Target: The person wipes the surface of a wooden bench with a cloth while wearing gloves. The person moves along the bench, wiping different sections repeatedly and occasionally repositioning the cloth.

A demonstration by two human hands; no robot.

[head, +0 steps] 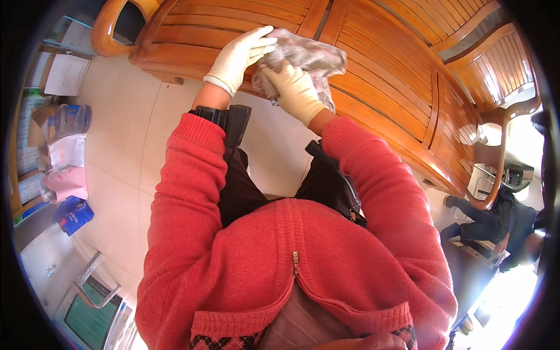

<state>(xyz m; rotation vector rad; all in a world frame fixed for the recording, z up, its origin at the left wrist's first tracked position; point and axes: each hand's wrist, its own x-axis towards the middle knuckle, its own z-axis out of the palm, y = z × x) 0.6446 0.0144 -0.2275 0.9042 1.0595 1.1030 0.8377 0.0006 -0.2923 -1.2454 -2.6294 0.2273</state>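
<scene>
A crumpled grey-brown patterned cloth (302,54) lies bunched at the front edge of a slatted, varnished wooden bench (376,92), part of it hanging over the edge. My right hand (297,89), in a cream-coloured glove, grips the cloth from the near side, its fingertips in the folds. Against the cloth's left side rests my left hand (240,54), gloved the same way, with fingers extended; some fingertips touch the fabric. The cloth looks slightly blurred.
Curved wooden armrests (105,30) bound the bench. Bags, including a blue one (74,214) and a pink one (65,183), stand on the tiled floor at left. A metal-framed chair (94,280) is lower left. Another person (494,223) sits at far right.
</scene>
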